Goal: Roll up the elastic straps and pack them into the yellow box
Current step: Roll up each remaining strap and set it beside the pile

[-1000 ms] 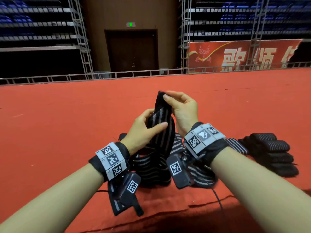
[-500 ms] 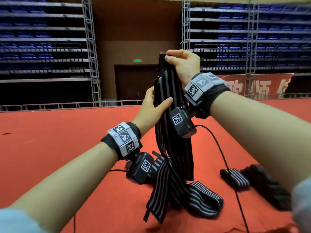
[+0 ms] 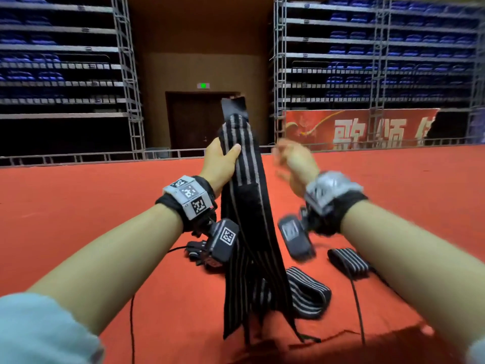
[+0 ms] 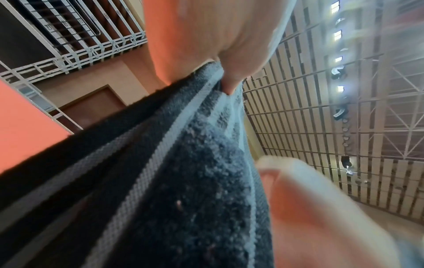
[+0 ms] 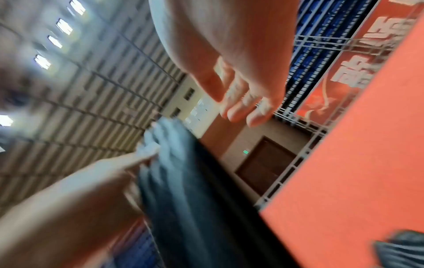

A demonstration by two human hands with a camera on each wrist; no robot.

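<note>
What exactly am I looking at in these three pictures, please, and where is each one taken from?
No machine here: a person works bare-handed, wearing marker bands and a small camera on each wrist. The wide picture comes from a head camera looking down over both arms; the other two look along each hand. The left hand grips a long black elastic strap with grey stripes, held upright, its lower end trailing onto the red carpet. The left wrist view shows that same strap close up. The right hand, blurred, holds nothing, fingers relaxed. On the carpet lie a loosely looped strap and a rolled strap. No yellow box is in view.
</note>
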